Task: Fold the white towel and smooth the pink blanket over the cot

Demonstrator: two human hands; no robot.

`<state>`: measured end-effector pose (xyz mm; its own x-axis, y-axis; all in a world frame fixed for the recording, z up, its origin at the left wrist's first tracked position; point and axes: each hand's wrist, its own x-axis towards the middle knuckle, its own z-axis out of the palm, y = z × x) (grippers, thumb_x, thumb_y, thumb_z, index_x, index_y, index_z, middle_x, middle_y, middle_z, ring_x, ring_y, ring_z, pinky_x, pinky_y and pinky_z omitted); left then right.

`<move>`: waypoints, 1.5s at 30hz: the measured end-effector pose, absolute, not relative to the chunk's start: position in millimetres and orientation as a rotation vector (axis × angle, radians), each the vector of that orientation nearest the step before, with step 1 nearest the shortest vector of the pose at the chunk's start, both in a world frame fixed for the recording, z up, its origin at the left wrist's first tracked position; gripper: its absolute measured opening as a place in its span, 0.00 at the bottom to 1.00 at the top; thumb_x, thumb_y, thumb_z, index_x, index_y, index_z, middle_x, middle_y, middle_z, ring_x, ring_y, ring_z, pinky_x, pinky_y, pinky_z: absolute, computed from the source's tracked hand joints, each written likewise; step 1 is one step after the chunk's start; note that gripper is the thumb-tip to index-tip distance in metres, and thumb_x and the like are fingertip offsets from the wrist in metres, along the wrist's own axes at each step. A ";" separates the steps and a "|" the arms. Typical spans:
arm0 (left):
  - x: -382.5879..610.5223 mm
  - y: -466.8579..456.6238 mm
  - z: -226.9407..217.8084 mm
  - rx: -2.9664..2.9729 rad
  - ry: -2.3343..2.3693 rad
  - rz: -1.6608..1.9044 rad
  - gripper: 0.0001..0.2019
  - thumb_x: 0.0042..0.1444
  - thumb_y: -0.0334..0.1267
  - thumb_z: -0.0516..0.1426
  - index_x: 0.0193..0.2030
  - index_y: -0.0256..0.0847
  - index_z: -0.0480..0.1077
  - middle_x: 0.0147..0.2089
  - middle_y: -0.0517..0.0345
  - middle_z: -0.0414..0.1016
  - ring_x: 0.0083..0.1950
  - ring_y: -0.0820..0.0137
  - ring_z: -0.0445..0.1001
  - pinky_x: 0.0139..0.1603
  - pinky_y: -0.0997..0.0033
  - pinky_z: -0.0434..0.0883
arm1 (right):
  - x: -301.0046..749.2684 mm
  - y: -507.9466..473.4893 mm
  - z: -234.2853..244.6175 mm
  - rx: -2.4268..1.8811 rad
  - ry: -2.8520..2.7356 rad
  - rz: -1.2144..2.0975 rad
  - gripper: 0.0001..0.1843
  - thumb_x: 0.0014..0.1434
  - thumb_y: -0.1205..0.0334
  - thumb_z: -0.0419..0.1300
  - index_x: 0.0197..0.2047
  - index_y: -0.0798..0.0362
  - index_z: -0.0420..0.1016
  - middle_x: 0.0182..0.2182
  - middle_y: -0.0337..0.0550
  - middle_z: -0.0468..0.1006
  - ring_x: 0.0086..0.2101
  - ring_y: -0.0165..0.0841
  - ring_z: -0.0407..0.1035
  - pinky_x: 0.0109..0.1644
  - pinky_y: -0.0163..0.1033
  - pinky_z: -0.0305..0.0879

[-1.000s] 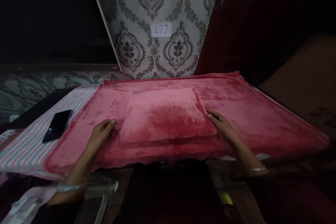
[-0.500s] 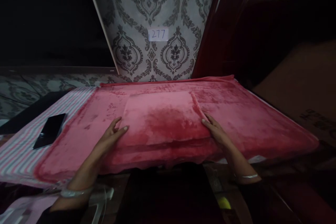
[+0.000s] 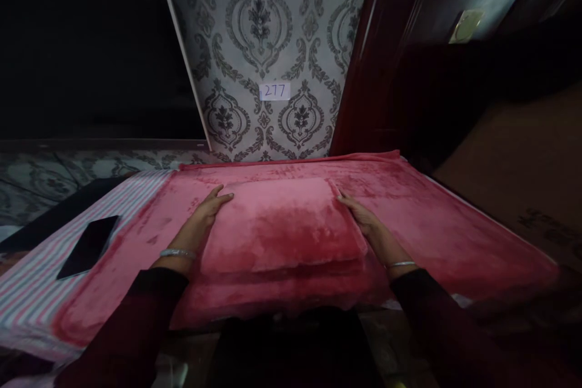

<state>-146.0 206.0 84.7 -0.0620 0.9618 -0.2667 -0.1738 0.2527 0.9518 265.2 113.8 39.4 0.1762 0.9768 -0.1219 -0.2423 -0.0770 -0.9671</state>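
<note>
A folded plush blanket (image 3: 277,224), pink with darker red patches, lies as a thick rectangle in the middle of the table. My left hand (image 3: 210,209) is at its far left corner, thumb reaching onto the top and the fingers extended beside it. On the opposite side, my right hand (image 3: 364,218) rests along the right edge, thumb and fingers stretched forward against the fold. Both hands are open, and the undersides of the fingers are partly hidden.
Beneath the fold spreads a pink plush cover (image 3: 436,236) over a striped cloth (image 3: 50,270). A black phone (image 3: 90,247) lies on the stripes at left. Behind are a dark screen (image 3: 91,48) and patterned wallpaper with a "277" label (image 3: 274,91). A cardboard box (image 3: 522,176) stands at right.
Both hands have slid away from me along the sides of the folded blanket, toward its far corners. The camera view has tilted up slightly.
</note>
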 end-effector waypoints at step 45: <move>-176.6 147.7 25.5 1.711 1.552 0.980 0.40 0.51 0.38 0.60 0.74 0.39 0.59 0.73 0.46 0.64 0.74 0.55 0.63 0.75 0.53 0.58 | 265.6 34.0 -8.3 -1.366 -1.139 0.967 0.44 0.58 0.49 0.63 0.75 0.46 0.56 0.71 0.46 0.63 0.66 0.43 0.62 0.70 0.54 0.63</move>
